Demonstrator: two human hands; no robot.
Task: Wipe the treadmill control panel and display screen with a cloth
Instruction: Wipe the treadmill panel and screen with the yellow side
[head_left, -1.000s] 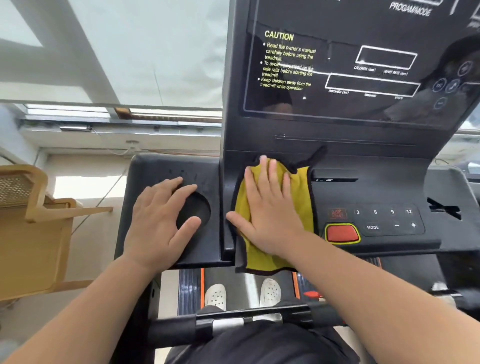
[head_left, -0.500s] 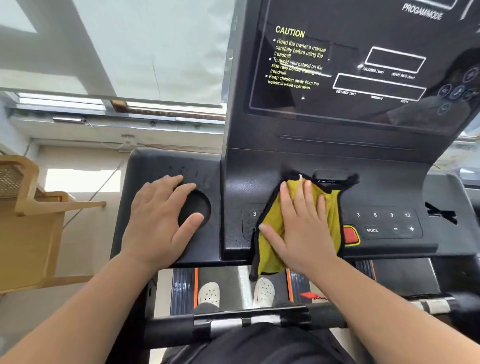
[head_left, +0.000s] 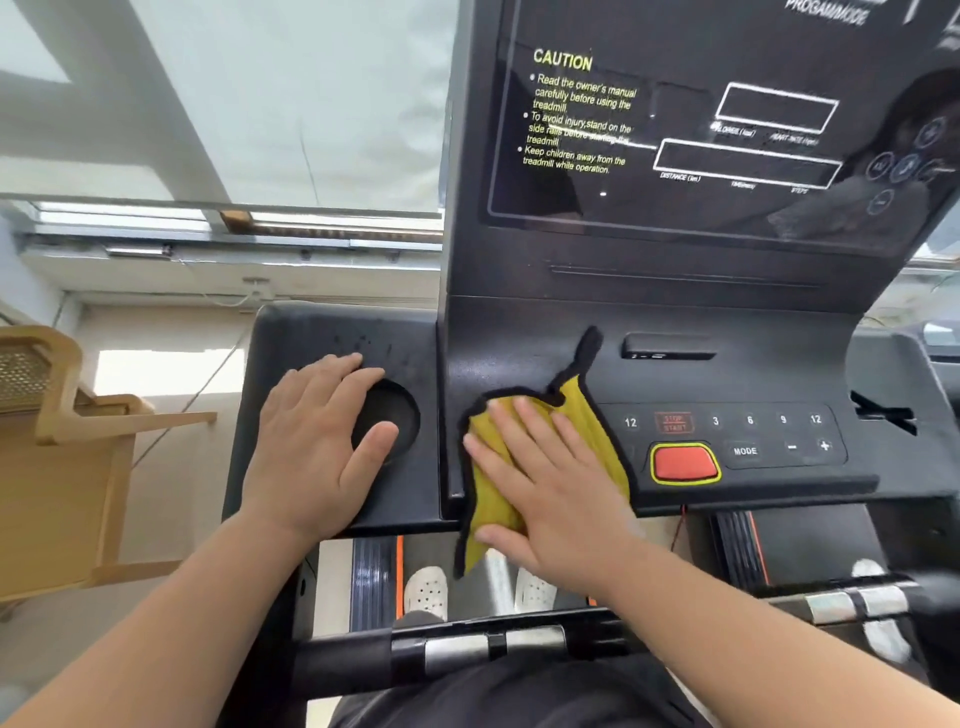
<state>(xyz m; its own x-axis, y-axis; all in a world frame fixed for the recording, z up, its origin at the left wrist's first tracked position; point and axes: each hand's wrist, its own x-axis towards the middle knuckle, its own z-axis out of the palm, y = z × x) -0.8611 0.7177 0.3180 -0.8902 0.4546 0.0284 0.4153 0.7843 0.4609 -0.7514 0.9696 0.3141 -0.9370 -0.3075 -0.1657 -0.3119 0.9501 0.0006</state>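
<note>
Wiping the control panel (head_left: 675, 374), left edge.

We press our right hand (head_left: 545, 488) flat, fingers spread, on the yellow cloth (head_left: 592, 426), pinning rather than gripping it at the panel's left end, just left of the red button (head_left: 683, 464). Our left hand (head_left: 317, 441) lies open, palm down, beside the cup recess (head_left: 392, 418). The display screen (head_left: 701, 130) stands above.

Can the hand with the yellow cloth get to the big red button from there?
Probably yes. The right hand presses the yellow cloth flat on the panel, and the red button sits just to its right on the same surface. Nothing lies between them, so a short slide should get there.
</note>
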